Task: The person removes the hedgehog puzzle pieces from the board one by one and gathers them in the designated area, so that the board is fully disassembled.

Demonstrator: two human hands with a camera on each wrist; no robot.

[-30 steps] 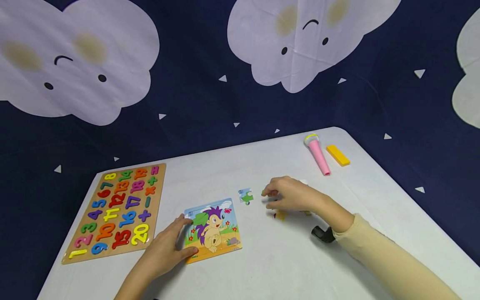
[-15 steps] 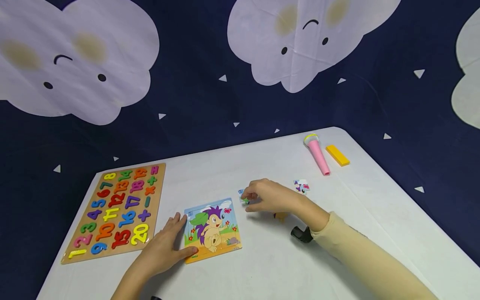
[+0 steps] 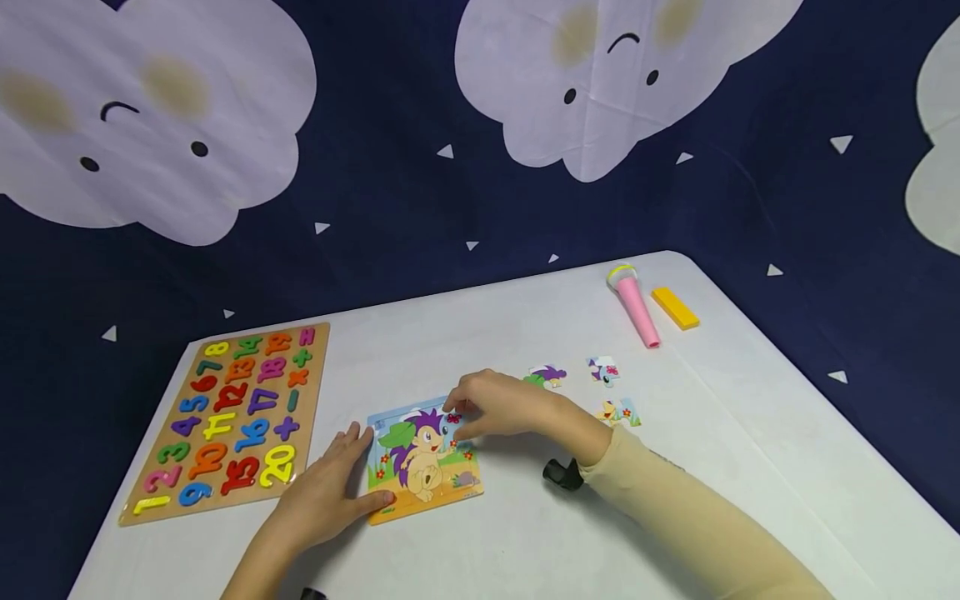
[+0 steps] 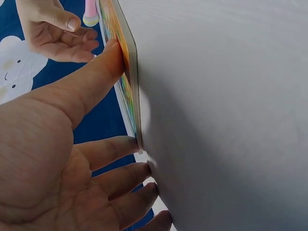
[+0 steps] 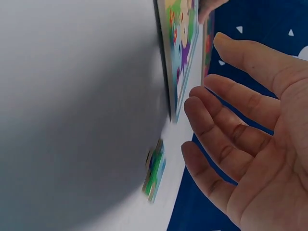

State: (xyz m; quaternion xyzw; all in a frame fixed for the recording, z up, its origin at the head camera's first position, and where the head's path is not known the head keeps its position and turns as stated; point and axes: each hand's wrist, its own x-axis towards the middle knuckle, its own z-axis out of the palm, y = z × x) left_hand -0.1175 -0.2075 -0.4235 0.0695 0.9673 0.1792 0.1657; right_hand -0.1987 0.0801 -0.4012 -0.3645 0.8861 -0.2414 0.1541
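Observation:
A square jigsaw board (image 3: 427,483) with a hedgehog picture lies on the white table. My left hand (image 3: 322,496) rests at its left side, thumb on the lower left corner and fingertips by the edge. Over the board's upper right corner hovers my right hand (image 3: 506,404), fingers loosely bent and nothing between them. In the right wrist view a loose jigsaw piece (image 5: 155,171) lies near the board; the right hand hides it in the head view. Further right lie a purple-and-green jigsaw piece (image 3: 551,375), a butterfly piece (image 3: 602,371) and a flower piece (image 3: 622,412).
At the left lies a wooden number board (image 3: 225,425) with coloured digits. A pink toy microphone (image 3: 636,308) and a yellow block (image 3: 675,307) lie at the back right. Behind the table hangs a dark blue cloth (image 3: 390,208) with clouds.
My right hand has moved left, from the loose pieces across one piece to above the board's upper right corner. More loose pieces show now. The left hand has hardly moved.

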